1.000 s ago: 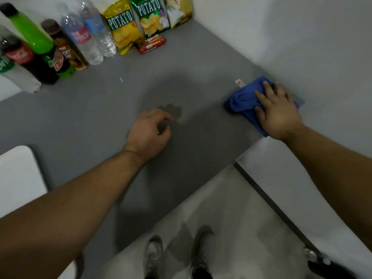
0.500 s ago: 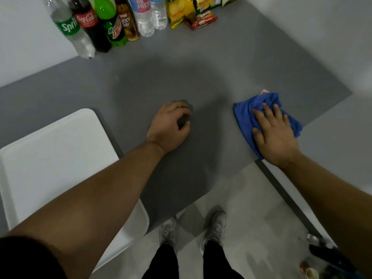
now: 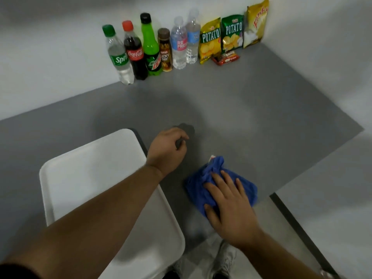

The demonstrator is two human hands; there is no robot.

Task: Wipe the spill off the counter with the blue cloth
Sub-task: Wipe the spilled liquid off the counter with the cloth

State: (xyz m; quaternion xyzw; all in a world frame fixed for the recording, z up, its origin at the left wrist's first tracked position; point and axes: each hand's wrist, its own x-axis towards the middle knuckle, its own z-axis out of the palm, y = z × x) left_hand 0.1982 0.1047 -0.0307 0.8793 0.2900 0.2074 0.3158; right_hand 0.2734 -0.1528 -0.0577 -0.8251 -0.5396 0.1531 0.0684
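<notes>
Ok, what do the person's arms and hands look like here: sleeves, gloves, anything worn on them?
Both arms are bare from forearm to fingertips. The left hand and right hand wear no gloves, and no watch, ring or wristband shows. The only clothing in view is a dark sleeve edge high on the left arm, at the bottom left corner. No markings show.

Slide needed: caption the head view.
Right hand presses blue cloth on grey counter; left hand rests beside dark spill.

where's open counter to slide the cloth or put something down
Free: the broad grey counter between the bottle row and the hands, out to its right corner. Crowded: the back wall, with bottles and chip bags, and the front left, under the white tray.
</notes>
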